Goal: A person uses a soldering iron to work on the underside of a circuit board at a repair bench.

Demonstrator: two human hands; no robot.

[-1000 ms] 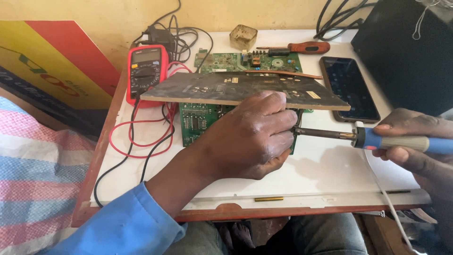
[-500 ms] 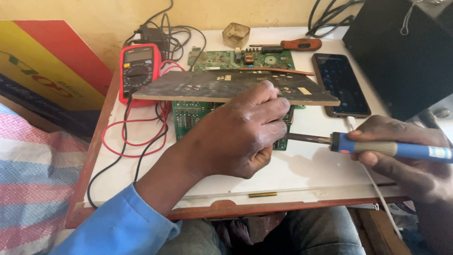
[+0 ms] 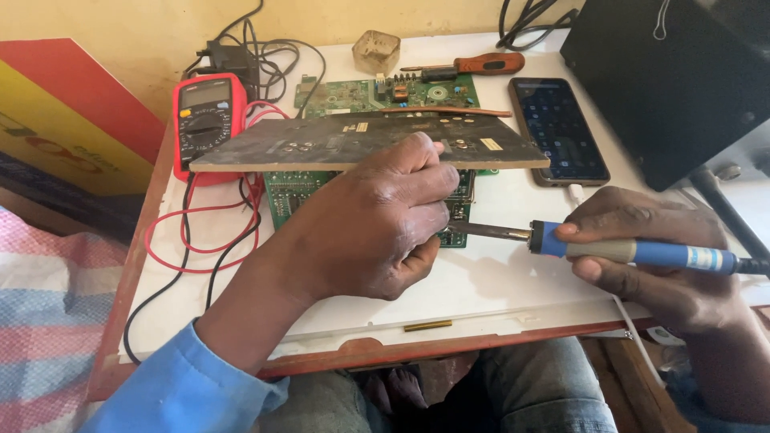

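My left hand [image 3: 361, 224] grips the near edge of a dark brown circuit board [image 3: 353, 140] and holds it up level above a green circuit board [image 3: 385, 96] lying on the white work surface [image 3: 497, 281]. My right hand [image 3: 650, 256] holds a blue-handled soldering iron [image 3: 634, 251]. Its metal tip points left and ends at my left hand's fingers, under the raised board. Part of the green board is hidden behind the brown one and my hand.
A red multimeter [image 3: 204, 120] with red and black leads [image 3: 192, 240] sits at the left. A smartphone [image 3: 557, 128], an orange-handled screwdriver [image 3: 473, 64], a small cup [image 3: 375, 51] and a black box [image 3: 674, 80] stand at the back right. A thin brass rod [image 3: 427, 325] lies near the front edge.
The soldering iron has shifted slightly left toward my left hand. The camera view moved a little; the raised board stays held in place.
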